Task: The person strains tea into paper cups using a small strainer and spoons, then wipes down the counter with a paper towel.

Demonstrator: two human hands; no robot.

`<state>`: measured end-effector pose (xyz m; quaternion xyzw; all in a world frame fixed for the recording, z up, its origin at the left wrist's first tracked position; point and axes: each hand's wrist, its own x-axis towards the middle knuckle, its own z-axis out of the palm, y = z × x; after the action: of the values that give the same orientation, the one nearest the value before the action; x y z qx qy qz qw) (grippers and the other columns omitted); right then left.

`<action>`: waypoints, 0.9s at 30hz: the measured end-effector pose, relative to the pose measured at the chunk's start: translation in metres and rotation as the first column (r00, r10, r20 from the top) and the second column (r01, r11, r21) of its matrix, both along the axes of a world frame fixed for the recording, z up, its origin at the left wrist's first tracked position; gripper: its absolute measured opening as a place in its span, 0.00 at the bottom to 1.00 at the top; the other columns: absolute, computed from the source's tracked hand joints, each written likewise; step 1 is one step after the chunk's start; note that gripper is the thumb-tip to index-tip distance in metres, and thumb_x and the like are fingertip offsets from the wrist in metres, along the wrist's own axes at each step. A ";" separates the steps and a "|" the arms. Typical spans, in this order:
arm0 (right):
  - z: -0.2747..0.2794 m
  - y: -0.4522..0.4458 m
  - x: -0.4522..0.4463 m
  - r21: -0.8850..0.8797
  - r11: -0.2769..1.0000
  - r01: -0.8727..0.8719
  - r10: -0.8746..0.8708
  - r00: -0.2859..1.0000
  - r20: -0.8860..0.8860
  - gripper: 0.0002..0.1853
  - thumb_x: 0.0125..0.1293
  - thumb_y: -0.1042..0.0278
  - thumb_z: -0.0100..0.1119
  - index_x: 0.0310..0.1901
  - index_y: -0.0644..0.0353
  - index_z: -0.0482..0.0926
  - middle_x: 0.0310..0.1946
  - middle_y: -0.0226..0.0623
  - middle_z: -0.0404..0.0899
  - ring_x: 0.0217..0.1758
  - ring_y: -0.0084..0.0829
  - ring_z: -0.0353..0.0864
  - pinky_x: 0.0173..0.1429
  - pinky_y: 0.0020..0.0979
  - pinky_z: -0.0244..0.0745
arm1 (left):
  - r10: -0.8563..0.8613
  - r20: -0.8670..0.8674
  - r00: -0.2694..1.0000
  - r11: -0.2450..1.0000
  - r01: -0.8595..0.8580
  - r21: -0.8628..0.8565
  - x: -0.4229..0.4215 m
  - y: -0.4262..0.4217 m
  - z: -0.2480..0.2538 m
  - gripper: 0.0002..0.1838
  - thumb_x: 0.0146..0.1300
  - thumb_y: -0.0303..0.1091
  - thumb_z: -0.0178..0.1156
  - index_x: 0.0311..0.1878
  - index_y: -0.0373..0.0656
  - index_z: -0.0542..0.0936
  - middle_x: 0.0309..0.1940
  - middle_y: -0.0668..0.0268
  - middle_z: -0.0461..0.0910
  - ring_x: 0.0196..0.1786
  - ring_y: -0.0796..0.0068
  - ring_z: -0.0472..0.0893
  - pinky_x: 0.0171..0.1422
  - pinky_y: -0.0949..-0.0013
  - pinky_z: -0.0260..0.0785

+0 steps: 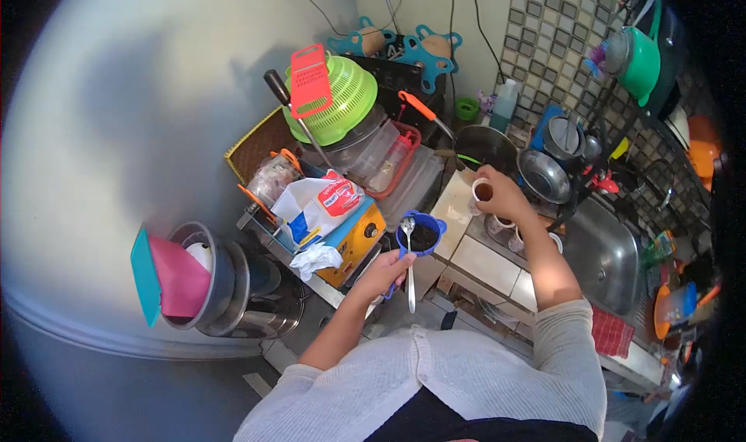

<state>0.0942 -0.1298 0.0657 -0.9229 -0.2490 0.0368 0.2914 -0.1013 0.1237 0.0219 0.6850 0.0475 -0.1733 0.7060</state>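
Note:
My left hand (382,276) is closed around the handle of a blue strainer (442,227) and the stem of a metal spoon (411,287). Dark, wet-looking grounds or leaves (423,238) lie in the strainer, and the spoon's bowl rests at its left side. Over the tiled counter, my right hand (507,199) grips a small cup (475,182) with brown liquid inside. Beneath my right forearm stand several more small cups (514,241), partly hidden by the arm. Behind my right hand is a dark pot (483,145).
A steel bowl (542,175) sits beside the metal sink (604,248) on the right. To the left, a yellow appliance (359,244) carries a plastic packet (317,203) and crumpled tissue (315,260). A green colander (351,92) tops stacked containers at the back. Pots (260,294) stand lower left.

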 end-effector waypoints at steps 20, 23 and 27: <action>0.005 -0.149 -0.148 -0.071 0.934 0.350 -0.352 0.936 -0.019 0.29 0.36 0.65 0.73 0.41 0.58 0.68 0.37 0.48 0.78 0.42 0.47 0.77 0.46 0.38 0.70 | -0.127 0.090 0.988 0.990 0.131 -0.047 0.058 -0.028 -0.035 0.16 0.69 0.46 0.50 0.28 0.46 0.70 0.15 0.78 0.64 0.19 0.89 0.61 0.24 0.81 0.51; -0.013 -0.148 -0.153 -0.122 0.893 0.433 -0.442 0.895 -0.064 0.27 0.40 0.67 0.73 0.40 0.59 0.66 0.34 0.50 0.77 0.41 0.49 0.77 0.44 0.40 0.70 | -0.129 0.082 0.988 0.990 0.133 -0.039 0.060 -0.034 -0.031 0.16 0.69 0.46 0.50 0.29 0.46 0.71 0.15 0.78 0.64 0.19 0.89 0.61 0.25 0.81 0.51; -0.046 -0.158 -0.152 -0.027 0.921 0.390 -0.388 0.920 0.055 0.27 0.41 0.67 0.72 0.40 0.59 0.65 0.34 0.49 0.76 0.41 0.50 0.77 0.44 0.40 0.70 | -0.115 0.087 0.989 0.992 0.120 -0.050 0.061 -0.038 -0.033 0.15 0.69 0.45 0.50 0.32 0.45 0.72 0.15 0.78 0.64 0.19 0.89 0.61 0.25 0.81 0.51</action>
<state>-0.0583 -0.2879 0.0194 -0.9599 -0.0672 -0.0396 0.2692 -0.0406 0.0860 -0.0112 0.6737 -0.0276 -0.1869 0.7144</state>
